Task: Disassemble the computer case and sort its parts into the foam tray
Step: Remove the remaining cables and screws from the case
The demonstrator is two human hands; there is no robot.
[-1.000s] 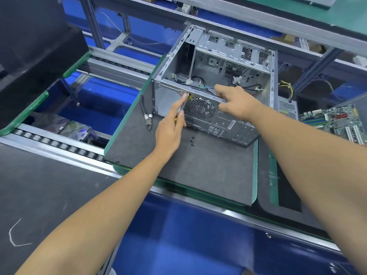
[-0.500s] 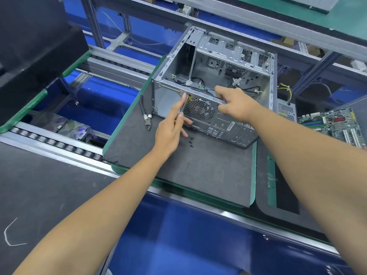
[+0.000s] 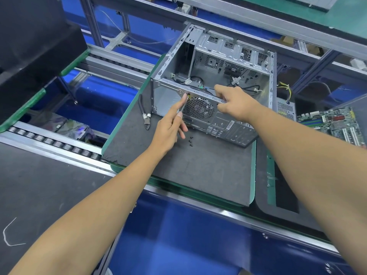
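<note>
the left hand [image 3: 168, 130] has slid its thin screwdriver [image 3: 183, 105] up to the screw at the fan grille's [image 3: 198, 108] top corner, fingers pinching it. right hand [image 3: 236, 104] still grips the case [image 3: 228, 62] rim on the desk [image 3: 198, 171], so another screw's probably coming out.

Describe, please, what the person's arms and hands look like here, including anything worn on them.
Both forearms are bare from the lower frame edge up to the wrists, with no sleeves in view. The left hand and the right hand wear no gloves, and no watch, bracelet or ring shows on the visible sides. No wrist strap or cable runs from either arm.
</note>
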